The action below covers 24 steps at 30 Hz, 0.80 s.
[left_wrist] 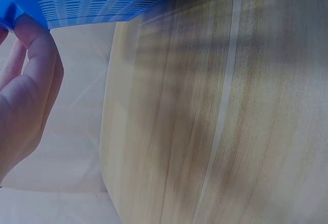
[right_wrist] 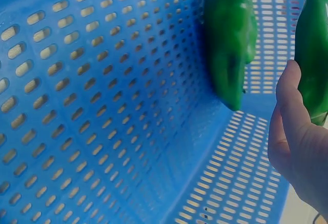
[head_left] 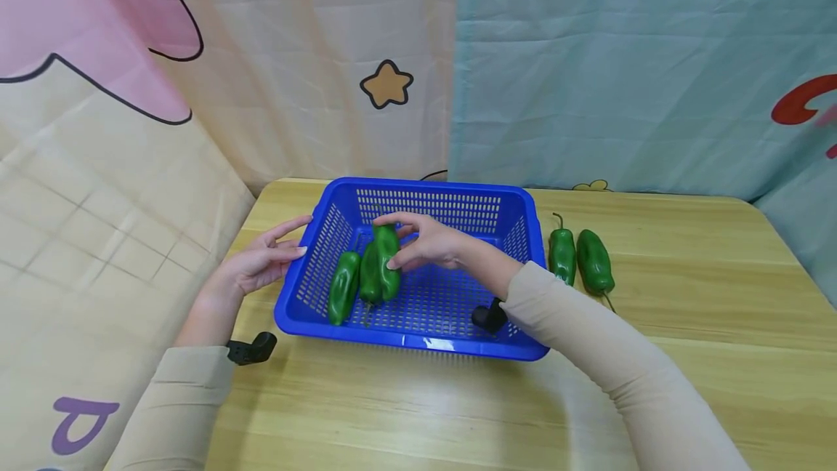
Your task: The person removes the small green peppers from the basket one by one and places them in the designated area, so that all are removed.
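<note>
My right hand (head_left: 425,242) reaches into the blue basket (head_left: 408,344) and pinches a green pepper (head_left: 387,267) between thumb and fingers, upright with its stem upward. In the right wrist view the held pepper (right_wrist: 313,49) is cut off at the right edge beside my thumb. Against it in the head view stands another green pepper (head_left: 369,275), and a further green pepper (head_left: 342,289) leans by the basket's left wall. Extended fingers of my left hand (head_left: 258,260) touch the basket's left rim from outside; the left wrist view shows the fingertips right at the basket's edge (left_wrist: 102,8).
Two more green peppers, one (head_left: 562,254) partly behind the right sleeve and one (head_left: 595,262) beside it, lie on the wooden table (head_left: 693,296) right of the basket. A printed curtain (head_left: 588,78) hangs behind the table, with more of the fabric along the left side.
</note>
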Tool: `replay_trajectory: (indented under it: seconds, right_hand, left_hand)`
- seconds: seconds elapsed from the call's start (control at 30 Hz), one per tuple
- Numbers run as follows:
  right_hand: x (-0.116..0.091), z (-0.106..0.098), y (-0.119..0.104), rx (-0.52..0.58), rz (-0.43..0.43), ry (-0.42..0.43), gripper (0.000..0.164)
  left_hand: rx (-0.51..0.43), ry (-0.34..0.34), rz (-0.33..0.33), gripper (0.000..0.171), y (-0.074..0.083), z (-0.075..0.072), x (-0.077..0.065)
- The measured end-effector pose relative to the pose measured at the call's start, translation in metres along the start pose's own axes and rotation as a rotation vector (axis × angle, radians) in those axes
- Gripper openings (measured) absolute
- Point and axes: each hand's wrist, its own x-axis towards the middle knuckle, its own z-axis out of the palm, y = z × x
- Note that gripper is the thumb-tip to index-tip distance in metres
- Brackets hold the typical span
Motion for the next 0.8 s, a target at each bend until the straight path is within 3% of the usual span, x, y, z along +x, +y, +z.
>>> replay_trajectory:
  seconds: [0.37, 0.8]
  right_hand:
    - [-0.014, -0.01, -0.015, 0.013, -0.038, -0.006, 0.073]
    - [-0.037, -0.019, -0.027, -0.029, -0.053, 0.007, 0.073]
  left_hand:
    - [-0.001, -0.021, 0.003, 0.048, 0.0, -0.002, 0.0]
    - [0.008, 0.001, -0.008, 0.053, -0.001, -0.002, 0.001]
